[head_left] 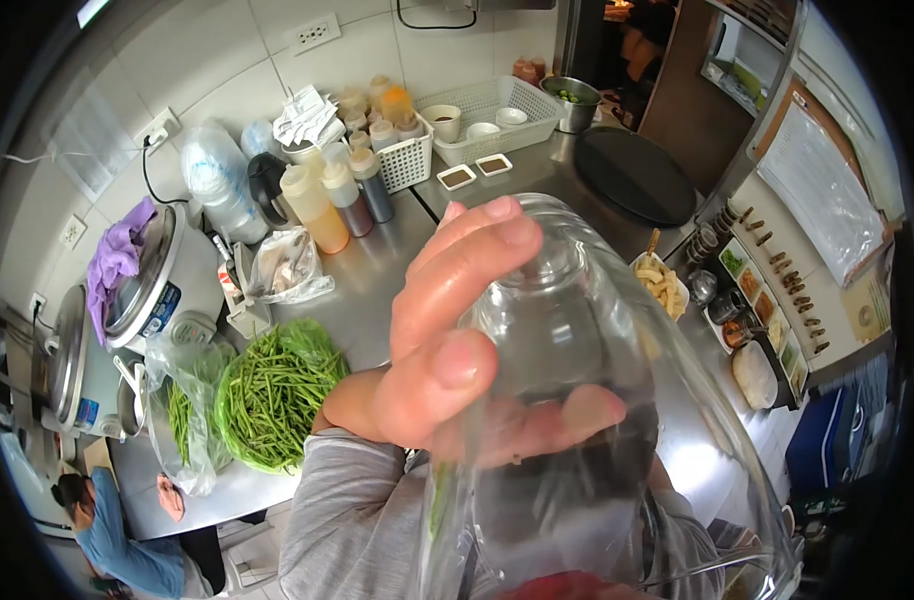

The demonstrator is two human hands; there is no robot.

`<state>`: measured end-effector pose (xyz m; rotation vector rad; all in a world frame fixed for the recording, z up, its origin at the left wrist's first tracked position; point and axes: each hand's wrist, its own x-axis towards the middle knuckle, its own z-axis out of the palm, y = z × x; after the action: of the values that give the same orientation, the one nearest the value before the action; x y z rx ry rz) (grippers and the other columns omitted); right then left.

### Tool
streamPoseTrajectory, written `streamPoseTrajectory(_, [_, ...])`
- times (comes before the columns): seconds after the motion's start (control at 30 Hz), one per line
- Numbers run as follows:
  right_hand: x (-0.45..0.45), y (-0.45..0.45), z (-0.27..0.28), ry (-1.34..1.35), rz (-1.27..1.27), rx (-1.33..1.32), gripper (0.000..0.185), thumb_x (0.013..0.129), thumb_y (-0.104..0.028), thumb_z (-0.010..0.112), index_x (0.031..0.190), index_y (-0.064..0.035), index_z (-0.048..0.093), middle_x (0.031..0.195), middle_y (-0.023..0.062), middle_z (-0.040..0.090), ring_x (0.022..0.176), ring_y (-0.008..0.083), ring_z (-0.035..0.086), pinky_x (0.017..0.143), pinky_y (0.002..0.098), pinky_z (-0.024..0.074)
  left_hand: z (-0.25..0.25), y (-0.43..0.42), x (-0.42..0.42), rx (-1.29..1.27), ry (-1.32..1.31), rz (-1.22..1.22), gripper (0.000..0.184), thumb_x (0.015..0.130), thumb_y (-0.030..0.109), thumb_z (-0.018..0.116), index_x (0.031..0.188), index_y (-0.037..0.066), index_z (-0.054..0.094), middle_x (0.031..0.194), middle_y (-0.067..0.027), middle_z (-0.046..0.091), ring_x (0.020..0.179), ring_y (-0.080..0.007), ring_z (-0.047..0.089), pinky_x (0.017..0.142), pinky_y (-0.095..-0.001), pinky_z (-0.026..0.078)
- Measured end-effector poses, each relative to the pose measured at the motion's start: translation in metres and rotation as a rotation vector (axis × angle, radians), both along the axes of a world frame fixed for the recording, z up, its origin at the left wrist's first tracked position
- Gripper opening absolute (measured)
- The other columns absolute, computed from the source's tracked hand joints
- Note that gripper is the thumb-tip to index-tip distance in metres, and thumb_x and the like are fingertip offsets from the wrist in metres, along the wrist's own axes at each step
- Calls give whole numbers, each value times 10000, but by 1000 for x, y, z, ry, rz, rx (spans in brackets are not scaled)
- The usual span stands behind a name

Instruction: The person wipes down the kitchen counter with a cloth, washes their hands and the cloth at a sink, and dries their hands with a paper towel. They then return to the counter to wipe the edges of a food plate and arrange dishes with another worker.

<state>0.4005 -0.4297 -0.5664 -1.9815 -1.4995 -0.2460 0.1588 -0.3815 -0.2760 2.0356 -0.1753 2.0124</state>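
Observation:
Very close to the camera, my left hand [427, 340] is at the left side of a large clear glass vessel [587, 340]. Its fingers are curled round the glass, and one fingertip shows through the wall. The vessel's narrower, rounded end points up and away, and its wide part reaches the bottom of the view. A blurred red patch [562, 585] shows through the glass at the bottom edge. My right hand cannot be seen; only a bit of skin shows behind the glass beside the grey sleeve.
Green beans [282, 395] in a bag lie left on the steel counter [367, 300]. Behind stand sauce bottles [312, 205], white baskets [497, 115] and a black round plate [634, 175]. Large lidded cookers [182, 290] are left. A person in blue [127, 540] is lower left.

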Motion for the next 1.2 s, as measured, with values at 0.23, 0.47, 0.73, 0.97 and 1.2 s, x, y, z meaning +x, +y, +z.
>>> streamPoseTrajectory(0.23, [5,1,-9,-49,16,44,248,628,-128,529,870,-160,575,967,45,517,855,254,479,722,382,370,9,-3,8,26,-25,-6,928,545,222,778,1252,165,180,1098,-224,419,1004,-360,444,897,-460,299])
streamPoseTrajectory(0.47, [5,0,-9,-17,-3,17,242,630,-134,528,866,-162,575,961,46,518,853,257,478,716,380,368,16,0,13,59,-10,-36,956,526,226,789,1256,179,174,1103,-223,419,1004,-360,447,898,-457,302])
streamPoseTrajectory(0.73, [4,-1,-7,7,-14,2,229,634,-140,533,857,-163,577,966,43,521,863,255,478,716,376,376,22,0,18,69,17,-38,975,523,219,790,1267,205,161,1119,-222,415,1019,-362,439,908,-458,289])
streamPoseTrajectory(0.97, [5,-2,-8,12,-10,12,227,634,-132,534,856,-159,578,968,42,524,867,252,479,721,374,375,28,1,19,92,39,-34,974,539,224,783,1276,217,146,1125,-222,411,1033,-356,431,918,-457,276])
streamPoseTrajectory(1.2, [3,-2,-3,23,2,44,232,622,-120,534,848,-151,580,956,45,527,859,253,483,728,374,374,30,2,18,102,46,-24,962,547,231,778,1273,214,146,1129,-221,407,1034,-354,432,920,-455,275])
